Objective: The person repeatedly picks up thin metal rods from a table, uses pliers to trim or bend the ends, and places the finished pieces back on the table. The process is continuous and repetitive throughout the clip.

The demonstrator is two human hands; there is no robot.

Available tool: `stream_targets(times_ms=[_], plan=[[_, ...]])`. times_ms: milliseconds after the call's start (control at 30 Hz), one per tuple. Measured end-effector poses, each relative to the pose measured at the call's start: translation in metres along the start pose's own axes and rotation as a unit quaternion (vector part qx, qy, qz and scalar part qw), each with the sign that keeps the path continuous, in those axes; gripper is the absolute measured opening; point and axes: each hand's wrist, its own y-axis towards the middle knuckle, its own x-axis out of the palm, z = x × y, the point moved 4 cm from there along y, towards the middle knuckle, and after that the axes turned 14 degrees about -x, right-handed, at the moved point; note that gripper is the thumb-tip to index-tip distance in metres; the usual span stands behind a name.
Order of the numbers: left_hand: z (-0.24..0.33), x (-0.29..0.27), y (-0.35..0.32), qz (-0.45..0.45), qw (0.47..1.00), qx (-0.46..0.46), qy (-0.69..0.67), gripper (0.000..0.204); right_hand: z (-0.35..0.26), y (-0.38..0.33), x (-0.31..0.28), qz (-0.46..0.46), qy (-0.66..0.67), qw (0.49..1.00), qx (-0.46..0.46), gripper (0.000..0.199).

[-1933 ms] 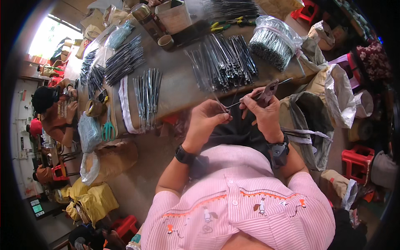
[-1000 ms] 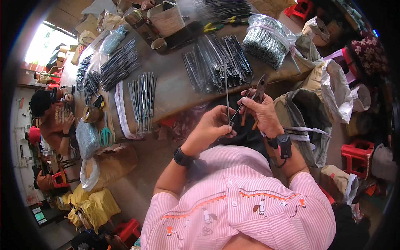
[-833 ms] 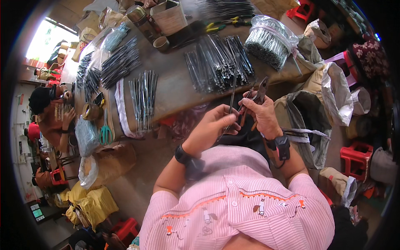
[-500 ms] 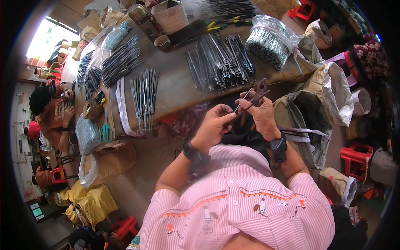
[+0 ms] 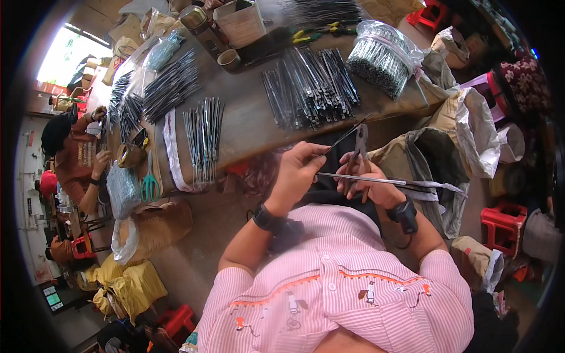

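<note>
The left hand (image 5: pixel 296 176) pinches a thin dark strip (image 5: pixel 348 136) between thumb and fingers, its free end slanting up toward the table's (image 5: pixel 247 97) near edge. The right hand (image 5: pixel 379 187) grips the pliers (image 5: pixel 359 144) by the handles, head pointing up, just beside the left. A pale strip (image 5: pixel 371 179) crosses in front of the right hand; which hand holds it, I cannot tell. On the table lie a large pile (image 5: pixel 312 88) of strips, a smaller bunch (image 5: pixel 203 138) to its left, and a bagged bundle (image 5: pixel 382 59) to its right. Teal scissors (image 5: pixel 150 187) lie near a white band (image 5: pixel 171 147).
</note>
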Motion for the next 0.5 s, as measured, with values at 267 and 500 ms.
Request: stream_targets(times_ms=[267,500], plan=[[0.003,-0.002,-0.002,0.021,0.994,0.089,0.062,0.019,-0.009,0.008,-0.003,-0.009,-0.366,0.93,-0.023,0.075],[0.001,-0.002,-0.001,0.027,0.997,0.052,0.046,0.018,-0.023,0.01,0.002,-0.024,-0.503,0.842,-0.192,0.052]])
